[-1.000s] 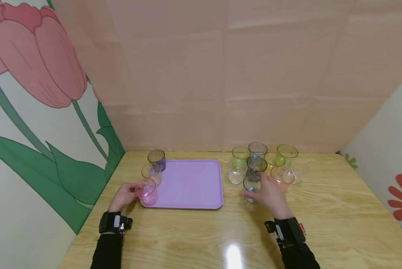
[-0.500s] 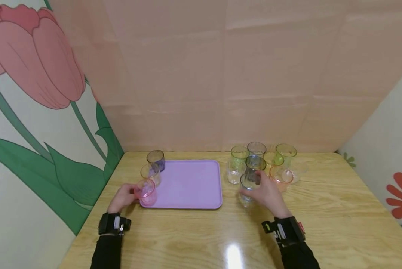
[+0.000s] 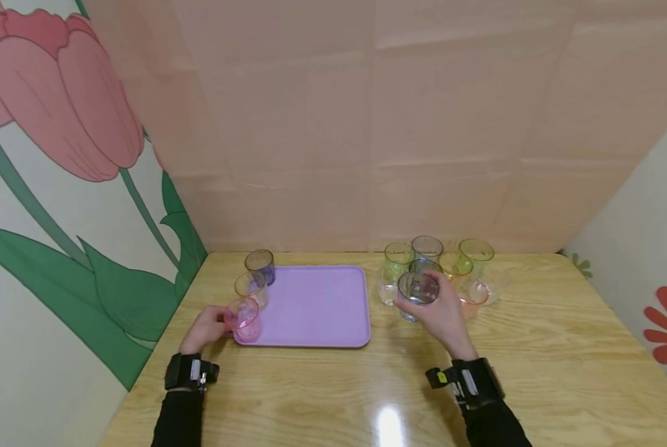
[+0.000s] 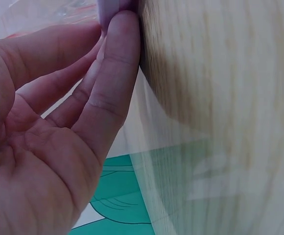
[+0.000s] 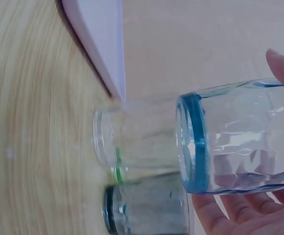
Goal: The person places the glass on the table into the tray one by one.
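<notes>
My left hand [image 3: 203, 329] pinches the left edge of a lilac tray [image 3: 316, 307]; in the left wrist view the thumb and fingertips meet on the tray's rim [image 4: 108, 12]. Beside those fingers, on the tray's corner, a pink drinking glass [image 3: 244, 324] stands upright. My right hand [image 3: 445, 313] grips a clear bluish drinking glass [image 3: 414, 293] round its sides. In the right wrist view this bluish glass [image 5: 240, 142] is off the table, its thick blue base showing. Behind it stand a dark grey glass [image 5: 149, 205] and a clear glass [image 5: 137, 134].
Along the tray's left side are an amber-rimmed glass [image 3: 250, 289] and a dark purple glass [image 3: 260, 267]. Several tinted glasses cluster at the right, among them green [image 3: 398, 261], yellow-green [image 3: 476, 251] and orange [image 3: 468, 295] ones. A papered wall [image 3: 333, 155] rises behind the table.
My right hand has lifted the bluish glass from the table, up and towards the cluster's dark glass. The left hand and the tray stay where they were.
</notes>
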A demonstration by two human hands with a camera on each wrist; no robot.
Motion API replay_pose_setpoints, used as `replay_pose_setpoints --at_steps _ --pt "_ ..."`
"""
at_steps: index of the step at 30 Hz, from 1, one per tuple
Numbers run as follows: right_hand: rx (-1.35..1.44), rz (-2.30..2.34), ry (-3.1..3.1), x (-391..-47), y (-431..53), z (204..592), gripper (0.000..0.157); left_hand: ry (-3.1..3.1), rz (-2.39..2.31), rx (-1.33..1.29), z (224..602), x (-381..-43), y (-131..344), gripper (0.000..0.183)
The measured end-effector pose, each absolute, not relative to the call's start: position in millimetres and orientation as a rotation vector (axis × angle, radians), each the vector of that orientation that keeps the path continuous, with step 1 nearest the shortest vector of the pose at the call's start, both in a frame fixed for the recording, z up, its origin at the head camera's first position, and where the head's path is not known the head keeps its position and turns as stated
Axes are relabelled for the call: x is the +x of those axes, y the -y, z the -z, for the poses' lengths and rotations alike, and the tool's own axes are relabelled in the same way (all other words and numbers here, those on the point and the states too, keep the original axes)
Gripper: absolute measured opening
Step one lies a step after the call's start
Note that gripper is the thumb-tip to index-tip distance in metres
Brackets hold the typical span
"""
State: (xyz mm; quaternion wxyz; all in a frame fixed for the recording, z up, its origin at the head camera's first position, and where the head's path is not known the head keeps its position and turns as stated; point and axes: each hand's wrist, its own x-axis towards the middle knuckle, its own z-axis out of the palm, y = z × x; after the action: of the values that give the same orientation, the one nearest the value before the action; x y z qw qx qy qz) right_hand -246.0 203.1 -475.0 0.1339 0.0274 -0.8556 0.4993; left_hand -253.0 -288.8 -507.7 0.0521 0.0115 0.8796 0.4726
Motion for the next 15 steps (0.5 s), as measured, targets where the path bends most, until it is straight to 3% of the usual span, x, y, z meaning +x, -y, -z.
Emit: replay_pose_setpoints --at_steps 6,15 --pt "0.131 -1.624 2.422 -245.2 -189.9 474.1 0.089 -2.844 -1.278 0.123 506.5 -253.8 285.0 0.008" --pt "0.309 -1.903 2.356 -247.8 -159.8 481.4 0.079 -2.846 -1.241 0.063 509.5 -255.5 286.9 0.011"
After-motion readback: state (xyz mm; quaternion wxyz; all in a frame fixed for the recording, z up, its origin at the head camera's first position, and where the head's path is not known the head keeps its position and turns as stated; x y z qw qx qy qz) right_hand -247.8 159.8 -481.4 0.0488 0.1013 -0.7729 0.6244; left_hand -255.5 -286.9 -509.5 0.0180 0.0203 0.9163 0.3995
